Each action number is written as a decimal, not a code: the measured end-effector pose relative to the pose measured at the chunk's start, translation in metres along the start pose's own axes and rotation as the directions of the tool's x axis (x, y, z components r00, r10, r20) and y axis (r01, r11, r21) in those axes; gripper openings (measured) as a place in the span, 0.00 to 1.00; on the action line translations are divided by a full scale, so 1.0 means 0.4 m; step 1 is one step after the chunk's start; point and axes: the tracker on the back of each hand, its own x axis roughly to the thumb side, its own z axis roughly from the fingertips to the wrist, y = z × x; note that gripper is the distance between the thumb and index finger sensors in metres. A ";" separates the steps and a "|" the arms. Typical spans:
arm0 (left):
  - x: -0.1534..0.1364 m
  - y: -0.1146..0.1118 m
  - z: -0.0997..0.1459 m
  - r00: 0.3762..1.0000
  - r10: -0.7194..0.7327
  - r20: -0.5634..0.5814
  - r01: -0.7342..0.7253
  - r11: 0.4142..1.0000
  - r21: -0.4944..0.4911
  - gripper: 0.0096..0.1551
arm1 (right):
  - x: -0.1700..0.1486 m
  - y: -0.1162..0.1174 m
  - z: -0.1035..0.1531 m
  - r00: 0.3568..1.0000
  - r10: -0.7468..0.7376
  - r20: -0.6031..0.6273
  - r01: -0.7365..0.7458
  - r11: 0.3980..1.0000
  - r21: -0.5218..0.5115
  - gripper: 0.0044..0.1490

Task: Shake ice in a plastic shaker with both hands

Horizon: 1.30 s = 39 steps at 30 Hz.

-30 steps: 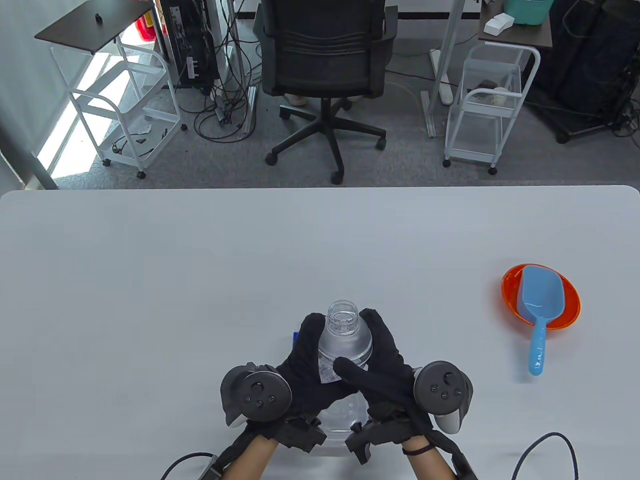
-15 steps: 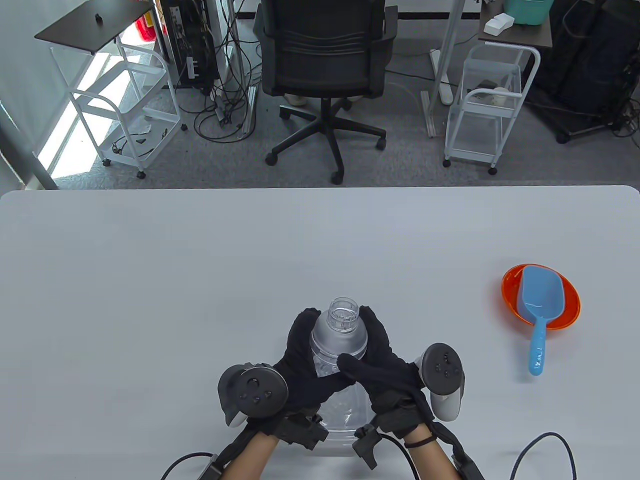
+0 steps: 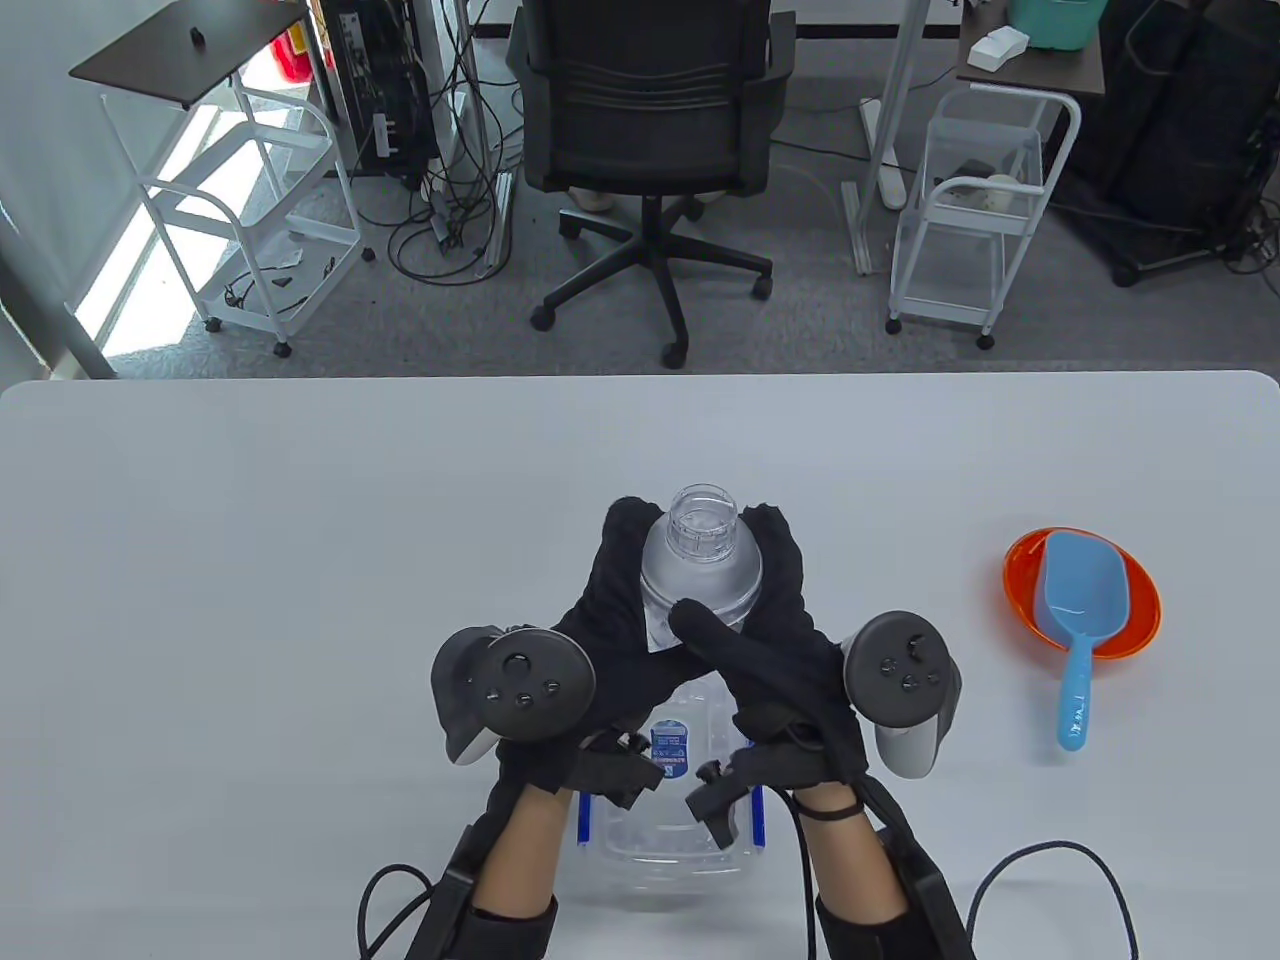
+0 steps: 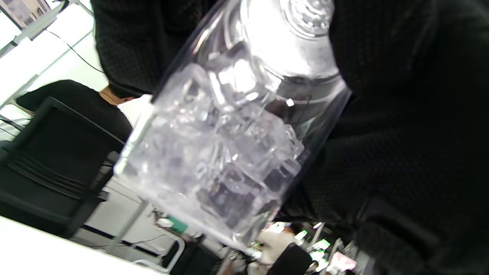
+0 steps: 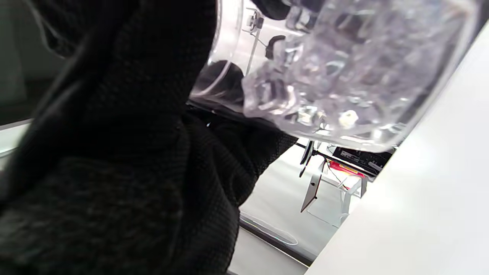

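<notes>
— What's hidden?
— The shaker (image 3: 700,560) body, under both gloves.
— Its axis?
— Cap away from the person, held above the table (image 3: 250,560).
— Grip?
— Left hand (image 3: 610,640) and right hand (image 3: 770,640) both wrap it; ice (image 4: 229,152) inside.

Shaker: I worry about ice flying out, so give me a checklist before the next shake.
1. Both hands grip the shaker: ok, left hand and right hand wrap its sides.
2. Small top cap fitted: not ok, the neck looks open.
3. Ice inside: ok.
4. Lid seam tight: cannot tell, gloves cover it.
5. Bowl with scoop apart from hands: ok.
6. Plastic box lies under the wrists: not ok, may be struck.
</notes>
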 end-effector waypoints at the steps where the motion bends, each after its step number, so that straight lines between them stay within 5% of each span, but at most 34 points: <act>1: -0.014 -0.011 -0.002 1.000 0.015 -0.015 -0.016 1.000 -0.023 0.68 | -0.017 0.004 -0.002 0.999 -0.006 -0.037 0.007 1.000 0.019 0.68; 5: -0.086 -0.076 0.004 0.948 0.235 -0.213 -0.267 0.953 -0.140 0.70 | -0.074 0.032 -0.011 0.991 0.070 -0.113 -0.063 0.996 0.060 0.68; 10: -0.110 -0.085 0.006 0.964 0.071 -0.257 -0.128 0.969 -0.213 0.71 | -0.132 0.056 -0.012 0.969 -0.036 -0.244 0.069 0.990 0.127 0.68; 13: -0.103 -0.073 0.007 0.961 0.131 -0.244 -0.183 0.962 -0.201 0.71 | -0.099 0.041 -0.010 0.979 -0.005 -0.202 0.029 0.993 0.113 0.67; 16: 0.005 0.005 0.021 0.990 0.133 0.056 -0.138 0.985 0.103 0.69 | 0.047 -0.005 0.015 0.992 0.071 0.100 -0.075 0.996 0.037 0.67; 18: 0.115 0.073 0.058 0.979 -0.065 0.195 0.006 0.957 0.289 0.70 | 0.167 -0.028 0.071 0.893 0.216 0.394 -0.194 0.976 -0.096 0.68; 21: 0.235 0.137 0.133 0.820 -0.525 0.229 0.297 0.732 0.613 0.70 | 0.266 -0.026 0.152 0.666 0.305 0.680 -0.146 0.948 -0.282 0.68; 22: 0.241 0.139 0.145 0.759 -0.624 0.186 0.365 0.644 0.673 0.70 | 0.271 -0.016 0.159 0.648 0.291 0.704 -0.119 0.952 -0.284 0.68; 23: 0.232 0.135 0.142 0.746 -0.645 0.166 0.386 0.621 0.682 0.71 | 0.264 -0.009 0.156 0.666 0.283 0.690 -0.121 0.954 -0.275 0.68; 25: 0.179 0.115 0.109 0.817 -0.545 0.185 0.363 0.738 0.569 0.71 | 0.209 0.006 0.118 0.772 0.273 0.574 -0.153 0.956 -0.249 0.68; 26: 0.132 0.091 0.082 0.889 -0.412 0.200 0.295 0.849 0.437 0.71 | 0.175 0.013 0.096 0.821 0.261 0.507 -0.163 0.960 -0.229 0.68; 29: -0.034 -0.009 0.040 0.987 -0.128 0.095 0.110 0.978 0.176 0.71 | 0.030 0.048 0.030 0.962 0.172 0.212 -0.154 0.983 -0.098 0.67; 33: -0.099 -0.074 0.030 0.998 -0.055 -0.035 0.056 0.998 0.013 0.71 | -0.098 0.064 0.004 0.998 -0.050 0.026 0.051 0.998 -0.030 0.68; 39: -0.014 -0.014 0.031 0.991 -0.126 0.043 0.120 0.984 0.131 0.71 | 0.007 0.033 0.010 0.991 0.025 0.129 -0.031 0.999 0.042 0.68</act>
